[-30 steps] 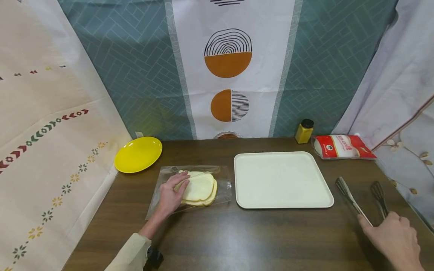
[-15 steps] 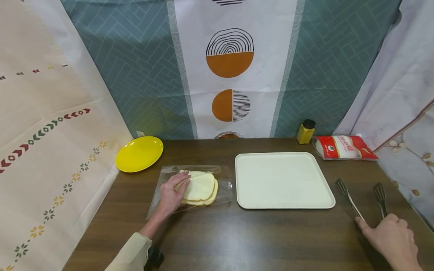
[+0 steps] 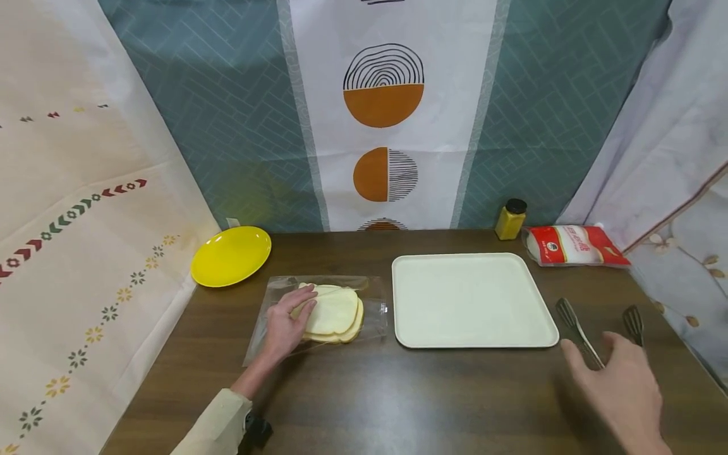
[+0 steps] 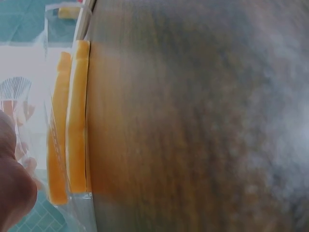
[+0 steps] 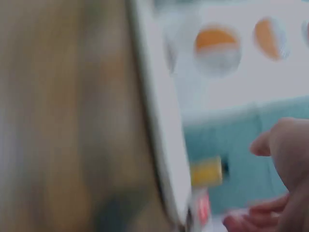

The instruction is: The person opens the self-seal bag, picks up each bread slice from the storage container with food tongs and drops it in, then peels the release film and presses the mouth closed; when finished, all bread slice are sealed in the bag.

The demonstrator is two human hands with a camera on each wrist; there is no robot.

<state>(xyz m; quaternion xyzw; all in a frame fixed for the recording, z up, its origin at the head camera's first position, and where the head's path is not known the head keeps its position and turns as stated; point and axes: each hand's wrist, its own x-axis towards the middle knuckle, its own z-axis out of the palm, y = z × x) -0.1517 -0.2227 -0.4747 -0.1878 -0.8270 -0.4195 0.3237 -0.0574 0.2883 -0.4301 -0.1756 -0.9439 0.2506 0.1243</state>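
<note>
Slices of white bread (image 3: pixel 332 313) lie stacked in a clear plastic bag (image 3: pixel 372 309) on the table. My left hand (image 3: pixel 287 322) rests on top of the bag at its left side, thumb and fingers spread apart over the upper slice. In the left wrist view the brown crust edges (image 4: pixel 77 121) show beside that hand. Metal tongs (image 3: pixel 569 314) with slotted heads lie spread at the right. My right hand (image 3: pixel 620 392) is over their handle part and hides it. In the right wrist view the thumb stands apart from the fingers, with nothing between them.
A white rectangular tray (image 3: pixel 472 300) lies between the bread and the tongs. At the back left is a yellow plate (image 3: pixel 231 256). A yellow jar with a black lid (image 3: pixel 510 220) and a red-and-white packet (image 3: pixel 577 245) stand along the back right.
My right hand has let go of the tongs' handle and moved left and slightly up over them. My left hand stays on the bagged bread.
</note>
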